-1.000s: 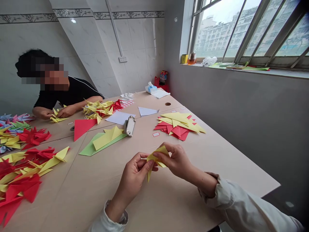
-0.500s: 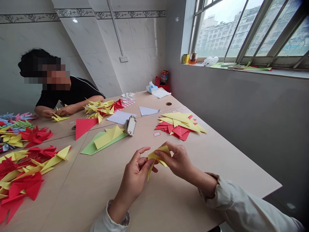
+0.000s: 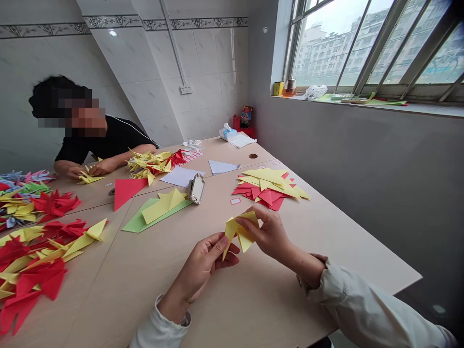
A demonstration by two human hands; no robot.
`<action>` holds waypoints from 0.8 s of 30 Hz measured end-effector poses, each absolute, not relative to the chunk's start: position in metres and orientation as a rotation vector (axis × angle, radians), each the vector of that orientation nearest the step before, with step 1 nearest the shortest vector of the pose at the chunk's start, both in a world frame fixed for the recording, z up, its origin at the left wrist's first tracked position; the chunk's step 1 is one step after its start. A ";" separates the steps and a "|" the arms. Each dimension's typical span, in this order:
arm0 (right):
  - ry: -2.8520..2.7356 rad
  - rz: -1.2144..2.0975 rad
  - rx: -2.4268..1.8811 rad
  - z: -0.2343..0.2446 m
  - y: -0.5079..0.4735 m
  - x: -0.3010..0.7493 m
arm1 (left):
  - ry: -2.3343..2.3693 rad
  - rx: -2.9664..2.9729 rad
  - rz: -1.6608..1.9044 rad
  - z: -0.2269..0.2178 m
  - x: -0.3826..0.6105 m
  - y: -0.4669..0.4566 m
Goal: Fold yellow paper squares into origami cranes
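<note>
A small folded yellow paper piece [image 3: 239, 233] is held just above the light wooden table [image 3: 253, 299], between both of my hands. My right hand [image 3: 266, 233] pinches its upper right part with thumb and fingers. My left hand [image 3: 206, 263] sits lower and to the left, with its thumb and fingertips closed on the piece's lower pointed tip. Both wrists show pale sleeves.
A stack of red and yellow triangles [image 3: 270, 187] lies beyond my hands. A stapler-like tool [image 3: 196, 187] rests beside green and yellow sheets [image 3: 155, 210]. Folded red and yellow shapes [image 3: 36, 261] cover the left side. A person in black [image 3: 97, 145] folds paper at the far left.
My right hand lifted the yellow piece slightly up and right. My left hand dropped lower and turned palm up, and now grips only the bottom tip.
</note>
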State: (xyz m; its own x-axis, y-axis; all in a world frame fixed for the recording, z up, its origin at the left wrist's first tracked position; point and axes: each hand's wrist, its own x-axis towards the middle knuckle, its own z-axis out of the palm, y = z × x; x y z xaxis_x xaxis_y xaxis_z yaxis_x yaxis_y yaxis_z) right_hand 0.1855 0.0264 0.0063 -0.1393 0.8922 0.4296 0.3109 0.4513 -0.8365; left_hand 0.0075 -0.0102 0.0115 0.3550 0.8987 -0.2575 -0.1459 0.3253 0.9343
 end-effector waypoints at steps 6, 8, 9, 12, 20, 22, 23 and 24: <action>-1.786 0.694 -0.992 0.005 0.021 0.181 | 0.932 0.928 0.825 0.012 0.009 -0.012; -1.772 0.709 -0.998 0.005 0.021 0.181 | 0.966 0.972 0.818 0.012 0.009 -0.012; -1.762 0.721 -1.001 0.005 0.021 0.181 | 0.981 1.001 0.816 0.011 0.008 -0.012; -1.739 0.736 -1.012 0.005 0.020 0.181 | 1.007 1.105 0.822 0.010 0.008 -0.011; -1.651 0.632 -1.021 0.004 0.027 0.183 | 1.125 1.329 0.779 0.008 0.012 -0.010; -1.633 0.630 -1.034 0.003 0.030 0.185 | 1.158 1.368 0.780 0.007 0.012 -0.010; -1.613 0.631 -1.045 0.003 0.032 0.187 | 1.169 1.385 0.776 0.006 0.012 -0.009; -1.583 0.631 -1.060 0.003 0.034 0.189 | 1.176 1.398 0.768 0.006 0.012 -0.009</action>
